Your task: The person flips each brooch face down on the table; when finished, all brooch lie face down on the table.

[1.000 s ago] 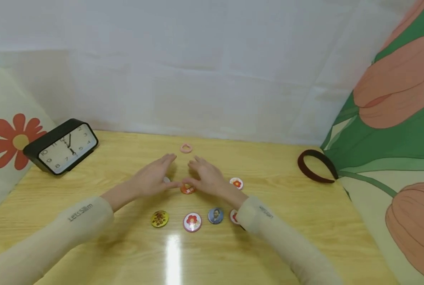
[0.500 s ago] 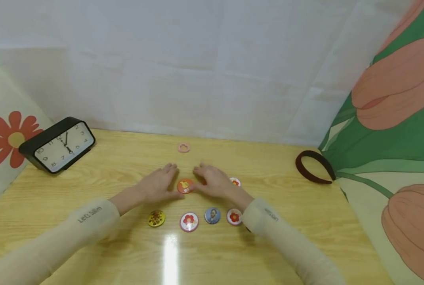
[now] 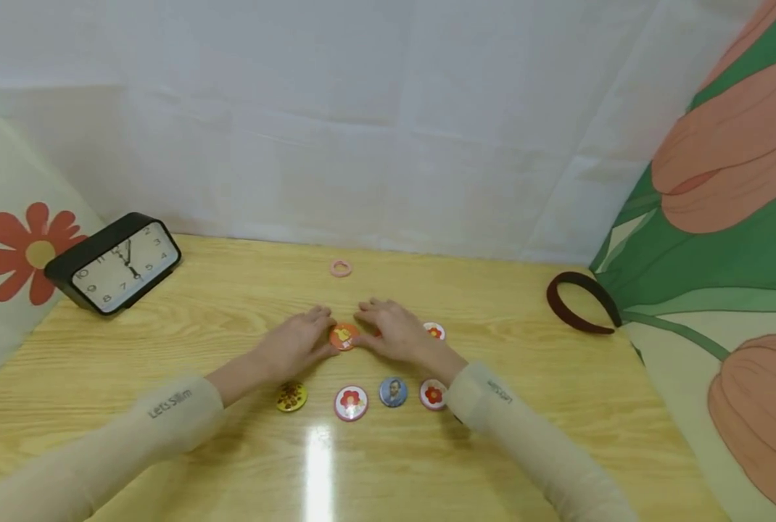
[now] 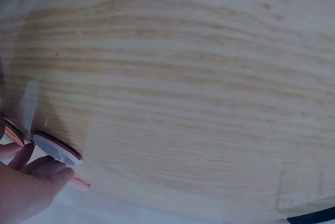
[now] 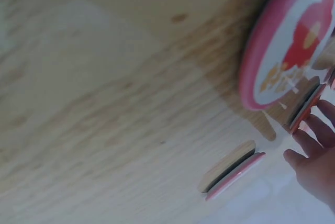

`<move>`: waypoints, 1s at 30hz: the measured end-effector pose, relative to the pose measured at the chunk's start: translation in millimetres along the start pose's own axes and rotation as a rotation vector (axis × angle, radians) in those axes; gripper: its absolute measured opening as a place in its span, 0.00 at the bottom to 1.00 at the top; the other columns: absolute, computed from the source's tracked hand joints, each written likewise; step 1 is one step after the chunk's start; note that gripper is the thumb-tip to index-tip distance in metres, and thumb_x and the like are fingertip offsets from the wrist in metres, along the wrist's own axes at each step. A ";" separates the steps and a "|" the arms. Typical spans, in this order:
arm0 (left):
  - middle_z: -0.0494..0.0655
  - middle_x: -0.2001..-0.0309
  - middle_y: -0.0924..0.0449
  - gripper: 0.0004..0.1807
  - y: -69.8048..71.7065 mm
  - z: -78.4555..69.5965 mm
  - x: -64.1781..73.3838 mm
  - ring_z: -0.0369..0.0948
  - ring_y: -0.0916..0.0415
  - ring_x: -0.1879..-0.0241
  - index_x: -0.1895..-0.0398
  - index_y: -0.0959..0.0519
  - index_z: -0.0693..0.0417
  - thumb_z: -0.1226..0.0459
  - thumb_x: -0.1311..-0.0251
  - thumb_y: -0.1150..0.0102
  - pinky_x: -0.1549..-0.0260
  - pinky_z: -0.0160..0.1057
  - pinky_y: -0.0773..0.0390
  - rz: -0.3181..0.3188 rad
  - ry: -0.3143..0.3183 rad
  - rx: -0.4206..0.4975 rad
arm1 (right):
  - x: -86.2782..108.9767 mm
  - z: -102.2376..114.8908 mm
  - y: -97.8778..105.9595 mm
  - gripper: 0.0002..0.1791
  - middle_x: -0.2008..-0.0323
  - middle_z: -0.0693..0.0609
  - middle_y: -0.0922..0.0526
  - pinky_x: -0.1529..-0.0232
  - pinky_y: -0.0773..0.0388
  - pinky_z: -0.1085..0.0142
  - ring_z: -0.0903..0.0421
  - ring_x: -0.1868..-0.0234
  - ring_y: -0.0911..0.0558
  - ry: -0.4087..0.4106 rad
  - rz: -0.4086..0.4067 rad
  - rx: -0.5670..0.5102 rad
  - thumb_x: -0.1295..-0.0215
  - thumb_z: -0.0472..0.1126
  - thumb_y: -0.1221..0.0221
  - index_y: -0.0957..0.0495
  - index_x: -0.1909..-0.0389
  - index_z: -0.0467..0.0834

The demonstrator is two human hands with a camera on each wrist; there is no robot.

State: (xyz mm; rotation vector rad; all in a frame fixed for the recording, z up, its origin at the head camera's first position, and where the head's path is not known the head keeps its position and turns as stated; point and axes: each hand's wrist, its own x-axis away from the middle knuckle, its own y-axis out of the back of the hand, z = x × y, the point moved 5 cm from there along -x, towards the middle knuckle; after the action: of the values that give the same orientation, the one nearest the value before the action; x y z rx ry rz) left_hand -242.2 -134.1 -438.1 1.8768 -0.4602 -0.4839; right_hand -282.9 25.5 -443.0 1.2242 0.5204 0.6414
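Note:
In the head view my left hand curls low over the table, thumb and fingertips at the left edge of an orange button badge. The left wrist view shows its fingers on a pale, red-rimmed badge, mostly hidden from above. My right hand faces it, thumb tip at the orange badge's right edge. Its fingers grip a red-edged badge in the right wrist view, of which only a red sliver shows from above. A white flower badge lies just beyond the right hand.
Nearer lie a yellow badge, a pink-rimmed flower badge, a blue portrait badge and another flower badge. A pink ring lies farther back. A black clock stands left; a dark headband lies right.
My hands have come nearer the person and lower, and the left hand has moved in to the orange badge. That badge, partly covered by fingers before, now shows between the hands.

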 end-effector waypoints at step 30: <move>0.71 0.42 0.28 0.25 -4.5 -1.2 -1.8 0.63 0.32 0.39 0.47 0.25 0.73 0.58 0.35 0.39 0.37 0.63 0.37 -0.095 -0.028 -0.083 | -0.5 4.4 -2.0 0.30 0.33 0.43 0.30 0.32 0.45 0.37 0.43 0.31 0.35 0.015 -0.030 0.002 0.38 0.60 0.38 0.23 0.40 0.47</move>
State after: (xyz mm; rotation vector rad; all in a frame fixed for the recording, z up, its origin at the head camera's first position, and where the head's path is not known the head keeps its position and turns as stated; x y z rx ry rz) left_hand -242.7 -130.7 -441.8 1.8195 -0.3658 -0.5848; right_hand -280.0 21.7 -443.7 1.2119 0.5511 0.6249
